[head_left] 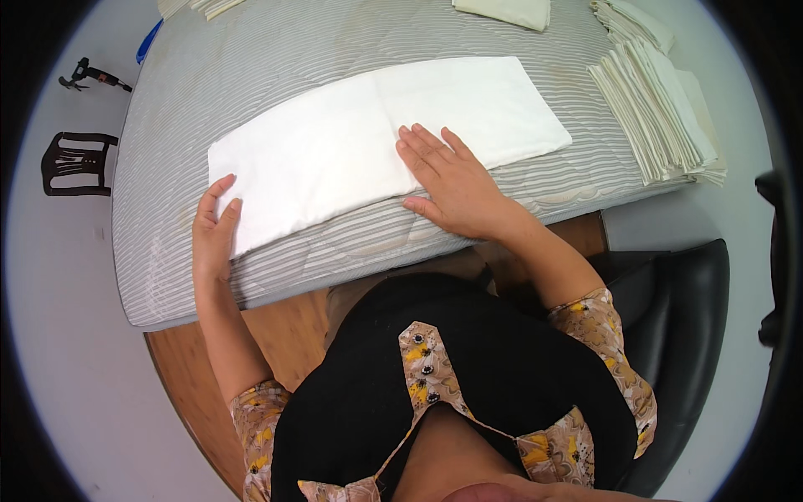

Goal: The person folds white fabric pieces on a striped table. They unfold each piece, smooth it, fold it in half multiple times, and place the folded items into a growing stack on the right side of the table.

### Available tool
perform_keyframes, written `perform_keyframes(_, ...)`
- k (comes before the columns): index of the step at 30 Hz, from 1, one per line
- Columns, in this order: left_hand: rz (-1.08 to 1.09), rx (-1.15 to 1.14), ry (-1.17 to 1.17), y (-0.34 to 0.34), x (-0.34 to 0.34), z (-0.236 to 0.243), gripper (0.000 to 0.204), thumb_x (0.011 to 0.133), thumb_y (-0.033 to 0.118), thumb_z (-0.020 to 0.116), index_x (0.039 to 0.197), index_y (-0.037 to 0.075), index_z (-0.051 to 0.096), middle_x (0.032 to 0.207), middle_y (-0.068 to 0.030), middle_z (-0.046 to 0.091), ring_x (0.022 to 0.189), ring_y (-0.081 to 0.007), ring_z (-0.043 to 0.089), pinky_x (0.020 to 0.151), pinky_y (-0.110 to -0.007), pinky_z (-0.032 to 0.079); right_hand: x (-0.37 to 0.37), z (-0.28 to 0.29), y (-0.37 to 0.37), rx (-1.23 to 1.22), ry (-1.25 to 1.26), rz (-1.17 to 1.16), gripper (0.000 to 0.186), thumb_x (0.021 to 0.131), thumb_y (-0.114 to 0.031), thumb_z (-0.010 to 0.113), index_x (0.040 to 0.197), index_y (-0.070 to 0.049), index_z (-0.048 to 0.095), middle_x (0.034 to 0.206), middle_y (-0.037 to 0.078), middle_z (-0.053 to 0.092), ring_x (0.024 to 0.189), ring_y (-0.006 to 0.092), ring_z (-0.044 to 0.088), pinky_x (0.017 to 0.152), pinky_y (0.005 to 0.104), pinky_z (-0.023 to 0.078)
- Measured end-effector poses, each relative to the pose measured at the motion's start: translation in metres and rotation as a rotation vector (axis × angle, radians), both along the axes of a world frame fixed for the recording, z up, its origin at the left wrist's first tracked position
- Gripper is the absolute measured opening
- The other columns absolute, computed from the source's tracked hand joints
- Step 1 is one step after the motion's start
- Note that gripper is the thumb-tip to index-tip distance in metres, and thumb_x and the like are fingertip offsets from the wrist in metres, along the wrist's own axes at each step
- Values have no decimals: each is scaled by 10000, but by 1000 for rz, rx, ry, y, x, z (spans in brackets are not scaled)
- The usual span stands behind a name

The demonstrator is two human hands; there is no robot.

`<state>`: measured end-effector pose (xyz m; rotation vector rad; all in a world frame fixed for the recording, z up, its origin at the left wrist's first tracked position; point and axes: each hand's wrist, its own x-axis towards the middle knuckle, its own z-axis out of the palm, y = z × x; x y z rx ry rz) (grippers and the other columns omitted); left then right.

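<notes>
A long white folded cloth (pixel 309 155) lies flat across the striped mattress (pixel 167 234) in front of me, with a faint crease near its middle. My right hand (pixel 452 184) rests palm down on its near edge, right of the middle, fingers stretched out and thumb apart. At the cloth's left end is my left hand (pixel 215 226). Its thumb and fingers are spread and touch the edge and corner there; whether any finger reaches underneath is hidden.
Stacked folded off-white cloths (pixel 657 113) stand at the mattress's right edge. Another folded cream cloth (pixel 506 12) lies at the far side. Beyond the left edge are a dark chair (pixel 79 165) and a black tool resembling a hammer (pixel 92 75). A black padded seat (pixel 677 335) is beside me.
</notes>
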<state>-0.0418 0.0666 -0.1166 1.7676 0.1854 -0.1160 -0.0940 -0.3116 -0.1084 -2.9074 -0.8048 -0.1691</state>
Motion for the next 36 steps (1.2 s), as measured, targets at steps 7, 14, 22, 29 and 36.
perform_keyframes(7,-7,-79,-72,0,1,-1,466,970,26,608,1433,42,558,1467,-137,551,1342,-216,526,1123,-327,420,-14,10,-14,-53,68,23,677,1005,-509,531,1494,-45,462,1622,194,322,1523,340,270,1234,536,197)
perform_keyframes(14,-39,-75,1,8,12,7,516,953,56,620,1461,40,531,1500,-148,519,1374,-243,502,1134,-326,408,46,34,-29,63,64,54,526,1078,-387,417,1421,-6,534,1541,156,476,1485,313,358,1193,476,313)
perform_keyframes(22,-45,-56,-69,10,34,-1,527,967,58,619,1481,35,505,1526,-138,498,1380,-223,494,1147,-322,401,131,-6,2,-53,140,-75,588,1095,-394,329,1570,-48,325,1668,102,264,1561,268,170,1258,511,173)
perform_keyframes(29,-10,-375,-58,13,34,3,539,980,24,591,1505,24,467,1465,-158,557,1283,-193,584,1058,-282,490,77,-7,13,-117,86,-24,647,1088,-437,332,1581,-20,285,1677,123,235,1566,272,158,1259,525,130)
perform_keyframes(36,-9,-498,-205,0,34,30,539,988,17,567,1512,11,442,1388,-181,606,1155,-213,667,961,-338,578,2,5,9,-74,49,68,746,1051,-505,413,1540,51,324,1643,223,259,1557,327,175,1253,524,128)
